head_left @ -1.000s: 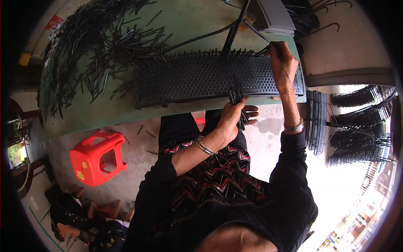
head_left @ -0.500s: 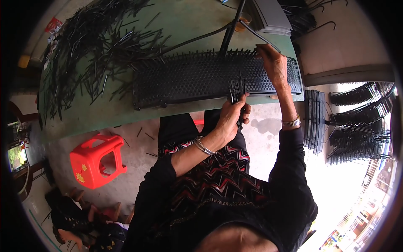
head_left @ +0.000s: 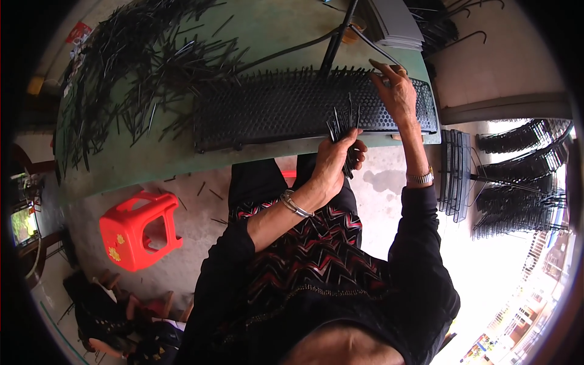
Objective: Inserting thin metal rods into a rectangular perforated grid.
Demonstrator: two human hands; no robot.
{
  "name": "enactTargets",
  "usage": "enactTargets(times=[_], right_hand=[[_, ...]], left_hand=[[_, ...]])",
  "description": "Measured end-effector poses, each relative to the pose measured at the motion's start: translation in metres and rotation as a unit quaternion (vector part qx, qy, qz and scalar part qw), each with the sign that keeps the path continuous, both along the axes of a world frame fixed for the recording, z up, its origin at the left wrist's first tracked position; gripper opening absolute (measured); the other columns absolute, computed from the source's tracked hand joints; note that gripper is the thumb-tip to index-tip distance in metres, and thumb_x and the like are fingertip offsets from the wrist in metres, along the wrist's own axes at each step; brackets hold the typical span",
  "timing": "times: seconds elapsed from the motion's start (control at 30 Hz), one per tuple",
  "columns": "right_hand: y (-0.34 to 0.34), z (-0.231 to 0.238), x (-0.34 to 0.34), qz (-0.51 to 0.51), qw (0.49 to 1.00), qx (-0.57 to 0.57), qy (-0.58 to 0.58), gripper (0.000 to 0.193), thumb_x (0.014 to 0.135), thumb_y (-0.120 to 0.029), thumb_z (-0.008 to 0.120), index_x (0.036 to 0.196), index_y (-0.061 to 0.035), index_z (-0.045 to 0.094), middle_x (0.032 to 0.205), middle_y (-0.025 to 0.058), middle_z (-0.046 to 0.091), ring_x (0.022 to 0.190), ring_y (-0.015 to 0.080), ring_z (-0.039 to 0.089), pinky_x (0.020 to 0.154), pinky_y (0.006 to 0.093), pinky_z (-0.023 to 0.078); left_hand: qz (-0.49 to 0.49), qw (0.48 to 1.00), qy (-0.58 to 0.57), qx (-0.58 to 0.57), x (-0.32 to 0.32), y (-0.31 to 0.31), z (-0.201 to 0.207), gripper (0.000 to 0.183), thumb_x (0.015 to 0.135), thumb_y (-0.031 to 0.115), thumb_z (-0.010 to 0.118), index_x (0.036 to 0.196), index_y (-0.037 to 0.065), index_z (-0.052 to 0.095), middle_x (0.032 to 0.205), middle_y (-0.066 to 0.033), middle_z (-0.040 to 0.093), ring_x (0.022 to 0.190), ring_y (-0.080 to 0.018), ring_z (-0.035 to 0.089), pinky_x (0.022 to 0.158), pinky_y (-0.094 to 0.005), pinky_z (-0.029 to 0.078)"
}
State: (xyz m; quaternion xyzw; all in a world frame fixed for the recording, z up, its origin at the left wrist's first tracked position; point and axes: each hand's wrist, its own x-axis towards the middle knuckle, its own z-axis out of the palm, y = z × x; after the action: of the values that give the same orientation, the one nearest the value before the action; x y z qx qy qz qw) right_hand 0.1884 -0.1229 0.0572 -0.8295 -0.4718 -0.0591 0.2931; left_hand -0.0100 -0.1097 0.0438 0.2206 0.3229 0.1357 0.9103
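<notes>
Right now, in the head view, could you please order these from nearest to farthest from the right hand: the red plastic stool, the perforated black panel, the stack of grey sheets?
From the right hand:
1. Perforated black panel: the hand is over its right part.
2. Stack of grey sheets: beyond the hand, on the table's far right.
3. Red plastic stool: on the floor, far left.
</notes>
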Motion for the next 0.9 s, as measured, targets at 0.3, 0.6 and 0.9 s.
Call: enactTargets(times=[0.3, 0.6, 0.9], right_hand=[[-0.038, 0.033, -0.031, 0.129, 0.902, -0.103, 0.400, 0.023, 0.090, -0.017, 0.062, 0.105, 0.0004, 0.068, 0.080, 0.0059, 0.066, 0.069, 0.0102, 0.058, 0.063, 0.0253, 0.047], [-0.038, 0.038, -0.018, 0.135, 0.884, -0.065, 0.443, 0.021, 0.090, -0.012, 0.059, 0.103, 0.0011, 0.068, 0.080, 0.0080, 0.066, 0.070, 0.0117, 0.063, 0.067, 0.0252, 0.051], [-0.044, 0.044, -0.011, 0.132, 0.875, -0.045, 0.463, 0.019, 0.091, -0.010, 0.058, 0.099, 0.0066, 0.062, 0.078, 0.0100, 0.065, 0.071, 0.0149, 0.067, 0.066, 0.0267, 0.054]], left_hand=[[-0.009, 1.000, 0.026, 0.011, 0.000, 0.005, 0.005, 0.024, 0.093, 0.027, 0.062, 0.098, 0.004, 0.065, 0.080, -0.0086, 0.069, 0.065, -0.0155, 0.063, 0.052, -0.0263, 0.041], [-0.120, 0.990, 0.020, 0.077, -0.002, 0.005, 0.006, 0.026, 0.095, 0.029, 0.058, 0.107, 0.007, 0.064, 0.094, -0.0100, 0.071, 0.063, -0.0096, 0.056, 0.053, -0.0244, 0.042], [-0.017, 0.993, 0.042, 0.108, 0.009, -0.002, 0.000, 0.025, 0.096, 0.027, 0.056, 0.097, 0.002, 0.060, 0.087, -0.0104, 0.071, 0.054, -0.0114, 0.061, 0.042, -0.0237, 0.041]])
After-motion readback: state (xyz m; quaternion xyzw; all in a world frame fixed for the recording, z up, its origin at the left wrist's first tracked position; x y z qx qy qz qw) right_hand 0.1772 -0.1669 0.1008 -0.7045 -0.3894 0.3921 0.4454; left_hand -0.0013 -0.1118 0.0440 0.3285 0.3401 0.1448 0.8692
